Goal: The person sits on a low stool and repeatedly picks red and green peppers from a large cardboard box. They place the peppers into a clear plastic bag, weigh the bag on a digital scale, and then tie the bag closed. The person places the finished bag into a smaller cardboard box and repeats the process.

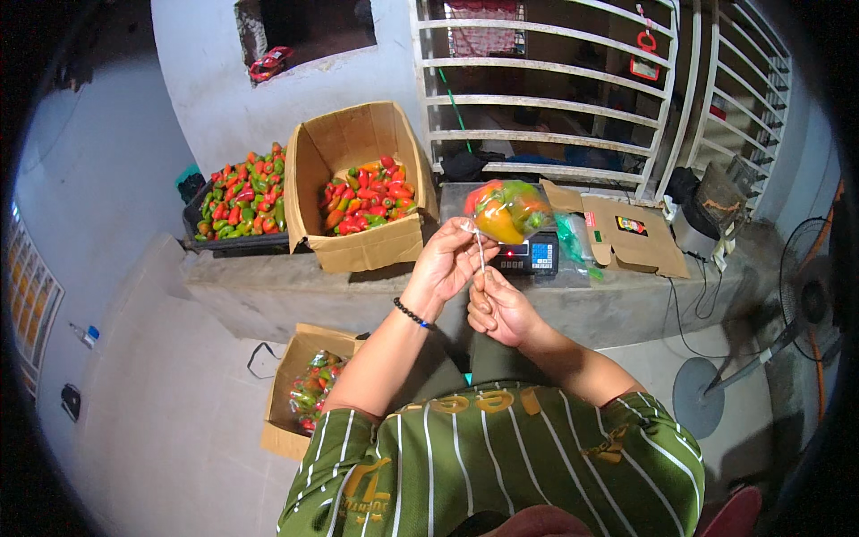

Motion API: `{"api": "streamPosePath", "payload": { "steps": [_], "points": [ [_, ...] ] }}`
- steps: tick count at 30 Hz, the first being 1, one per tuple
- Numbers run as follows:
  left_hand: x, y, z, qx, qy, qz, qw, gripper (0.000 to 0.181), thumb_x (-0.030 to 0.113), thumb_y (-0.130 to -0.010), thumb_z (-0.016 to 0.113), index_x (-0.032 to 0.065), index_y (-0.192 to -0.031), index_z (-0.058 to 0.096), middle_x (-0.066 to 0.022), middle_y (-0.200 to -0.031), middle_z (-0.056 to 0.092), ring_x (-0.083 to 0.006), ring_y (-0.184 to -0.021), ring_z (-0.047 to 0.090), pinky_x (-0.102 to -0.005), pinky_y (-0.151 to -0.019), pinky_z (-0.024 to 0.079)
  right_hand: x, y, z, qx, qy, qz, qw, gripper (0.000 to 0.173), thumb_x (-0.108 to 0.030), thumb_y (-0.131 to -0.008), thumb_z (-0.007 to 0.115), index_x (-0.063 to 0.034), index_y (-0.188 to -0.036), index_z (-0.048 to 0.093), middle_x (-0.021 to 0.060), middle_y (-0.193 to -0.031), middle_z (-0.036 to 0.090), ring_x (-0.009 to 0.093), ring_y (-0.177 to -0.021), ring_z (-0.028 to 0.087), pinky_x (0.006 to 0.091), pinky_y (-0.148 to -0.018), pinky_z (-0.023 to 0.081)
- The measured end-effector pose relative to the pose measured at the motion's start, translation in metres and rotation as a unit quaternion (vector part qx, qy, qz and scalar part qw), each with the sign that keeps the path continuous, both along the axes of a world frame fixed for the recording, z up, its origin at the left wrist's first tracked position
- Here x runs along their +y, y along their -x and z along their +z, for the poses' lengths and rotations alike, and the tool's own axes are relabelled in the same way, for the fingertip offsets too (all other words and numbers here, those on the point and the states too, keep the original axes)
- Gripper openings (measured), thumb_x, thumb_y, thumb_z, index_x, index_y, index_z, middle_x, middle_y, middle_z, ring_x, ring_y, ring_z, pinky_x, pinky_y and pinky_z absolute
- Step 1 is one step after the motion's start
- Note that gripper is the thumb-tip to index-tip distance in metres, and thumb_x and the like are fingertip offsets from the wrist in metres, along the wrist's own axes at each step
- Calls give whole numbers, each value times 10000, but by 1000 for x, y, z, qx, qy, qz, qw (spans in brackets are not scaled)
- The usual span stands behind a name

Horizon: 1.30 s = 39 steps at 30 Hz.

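Note:
A clear plastic bag of bell peppers (508,209), red, orange, yellow and green, is held up in front of a digital scale (542,256). My left hand (451,260), with a black bead bracelet at the wrist, grips the bag at its gathered neck. From there the plastic runs down as a thin twisted tail (481,254). Lower and to the right, my right hand (500,307) pinches the end of that tail between thumb and fingers. The bag hides much of the scale's platform, while its keypad and a red light show below.
Left on the concrete ledge (268,285) stand an open cardboard box (362,252) and a black crate (231,245), both holding peppers. Flattened cardboard (634,235) and green plastic (570,235) lie right. A box of bagged peppers (285,429) is on the floor; a fan (698,396) stands right.

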<state>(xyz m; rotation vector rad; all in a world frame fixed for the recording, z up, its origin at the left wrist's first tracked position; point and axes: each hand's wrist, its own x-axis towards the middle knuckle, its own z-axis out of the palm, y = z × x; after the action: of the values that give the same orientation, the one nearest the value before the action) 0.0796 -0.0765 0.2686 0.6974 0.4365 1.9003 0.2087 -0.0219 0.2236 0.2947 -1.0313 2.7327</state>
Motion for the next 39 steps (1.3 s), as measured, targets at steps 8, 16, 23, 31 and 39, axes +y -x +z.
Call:
{"api": "streamPosePath", "payload": {
  "steps": [8,16,23,31,39],
  "points": [
    [-7,24,-43,310,175,155,922,44,35,-810,527,56,-813,565,-16,-790,587,-140,-752,571,-275,-675,461,103,20,4,-183,-318,-116,923,196,-241,-863,521,-47,-857,551,18,-666,565,119,-537,512,269,-497,403],
    [22,41,-66,188,226,179,939,44,53,-834,491,65,-814,529,-65,-779,594,-200,-717,611,-297,-644,503,35,26,15,-228,-392,-220,864,220,-258,-928,386,-97,-810,479,-8,-550,439,92,-396,396,222,-363,319],
    [-12,12,-22,0,-116,-55,992,63,67,-817,556,41,-858,516,-98,-852,593,-226,-803,610,-367,-723,526,5,18,-1,52,-137,52,988,216,-305,-916,426,-95,-889,468,14,-597,430,119,-439,437,235,-437,383],
    [-27,27,-34,604,181,199,750,59,92,-726,636,46,-763,640,-47,-764,547,-154,-731,523,-270,-686,422,73,14,16,-191,-562,-41,804,236,-267,-888,480,-72,-767,535,-42,-571,447,33,-526,454,198,-468,347],
    [14,21,-84,635,237,399,618,149,151,-750,576,4,-767,594,-149,-810,586,-256,-810,564,-340,-717,438,67,35,-9,-235,-774,-310,500,214,-278,-809,478,-89,-808,579,180,-777,596,389,-774,562,481,-661,437]
  ]
}}
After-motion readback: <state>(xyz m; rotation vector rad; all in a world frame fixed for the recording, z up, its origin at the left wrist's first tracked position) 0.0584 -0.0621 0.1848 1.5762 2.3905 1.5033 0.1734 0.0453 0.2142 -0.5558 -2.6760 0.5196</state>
